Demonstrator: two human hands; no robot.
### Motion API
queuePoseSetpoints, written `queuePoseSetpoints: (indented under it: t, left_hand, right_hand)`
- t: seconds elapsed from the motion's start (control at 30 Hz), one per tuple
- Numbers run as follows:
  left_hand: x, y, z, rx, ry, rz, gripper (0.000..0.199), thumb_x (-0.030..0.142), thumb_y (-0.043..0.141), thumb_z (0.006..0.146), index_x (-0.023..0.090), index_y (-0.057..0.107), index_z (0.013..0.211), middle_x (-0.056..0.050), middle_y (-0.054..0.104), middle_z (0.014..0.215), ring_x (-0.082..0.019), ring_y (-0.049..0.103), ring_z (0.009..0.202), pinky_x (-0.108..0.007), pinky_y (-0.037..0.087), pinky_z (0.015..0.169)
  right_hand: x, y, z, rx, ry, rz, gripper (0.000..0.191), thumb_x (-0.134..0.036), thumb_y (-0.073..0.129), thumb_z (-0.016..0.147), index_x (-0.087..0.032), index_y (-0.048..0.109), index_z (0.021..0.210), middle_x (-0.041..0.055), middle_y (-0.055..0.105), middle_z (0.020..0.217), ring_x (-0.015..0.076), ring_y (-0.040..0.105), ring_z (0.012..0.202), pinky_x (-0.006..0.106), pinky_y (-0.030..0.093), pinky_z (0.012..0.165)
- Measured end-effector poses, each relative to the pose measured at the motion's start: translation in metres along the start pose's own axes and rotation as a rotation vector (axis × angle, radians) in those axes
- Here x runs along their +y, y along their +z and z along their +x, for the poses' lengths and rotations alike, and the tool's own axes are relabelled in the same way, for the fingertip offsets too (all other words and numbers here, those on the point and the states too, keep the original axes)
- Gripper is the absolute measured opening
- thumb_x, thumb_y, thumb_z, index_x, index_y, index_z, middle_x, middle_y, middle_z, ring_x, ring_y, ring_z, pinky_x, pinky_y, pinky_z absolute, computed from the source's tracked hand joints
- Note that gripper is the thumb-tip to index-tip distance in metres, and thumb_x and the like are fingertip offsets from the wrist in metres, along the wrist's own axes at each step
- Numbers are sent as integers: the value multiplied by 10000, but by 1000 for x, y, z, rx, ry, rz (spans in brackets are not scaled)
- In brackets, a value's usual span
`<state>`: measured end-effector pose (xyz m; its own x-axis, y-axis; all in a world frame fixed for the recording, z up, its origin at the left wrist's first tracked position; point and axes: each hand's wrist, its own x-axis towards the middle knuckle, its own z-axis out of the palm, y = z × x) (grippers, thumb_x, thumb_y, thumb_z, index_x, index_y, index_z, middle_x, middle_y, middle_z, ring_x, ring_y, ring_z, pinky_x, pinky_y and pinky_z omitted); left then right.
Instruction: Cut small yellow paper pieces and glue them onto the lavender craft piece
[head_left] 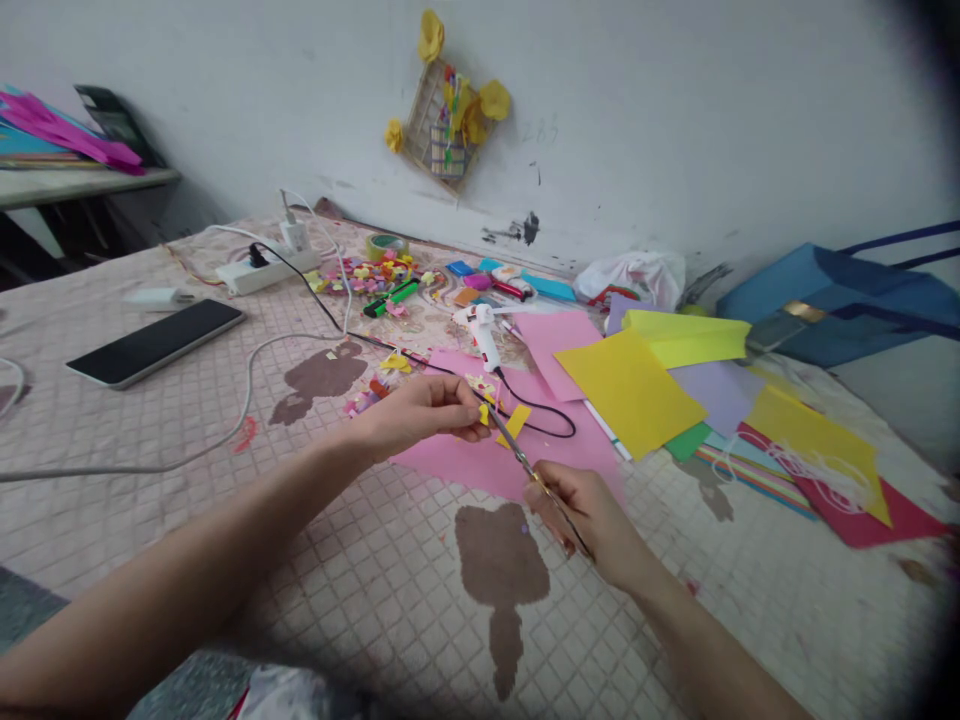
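A quilted bed (187,420) carries everything. Pink paper (480,455) lies near its middle, with yellow paper (630,390) and other coloured sheets toward the right edge, and a phone (154,340) toward the left edge. The right hand (589,515) is closed around scissors (525,465). The left hand (420,412) pinches a small yellow paper scrap (514,422), seemingly between the blades.

Bare forearms, no sleeves; hands ungloved (no rings, watch visible).
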<state>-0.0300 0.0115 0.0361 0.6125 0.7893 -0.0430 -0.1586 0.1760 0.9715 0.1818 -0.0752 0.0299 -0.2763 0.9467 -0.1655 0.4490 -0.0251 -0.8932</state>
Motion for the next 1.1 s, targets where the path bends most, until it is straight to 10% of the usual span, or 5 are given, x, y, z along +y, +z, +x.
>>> queuePoseSetpoints:
  t: [1.1]
  left_hand:
    - [0,-2,-1,-133,-73,-92,171,173,693,722,105,537,737,-47,697,742,-107,669,698,-229,519,700]
  right_hand:
    - [12,-14,0,-188,-6,101,456,-598,429,834,-177,443,660,-89,365,418,45,291,335,172,236,348]
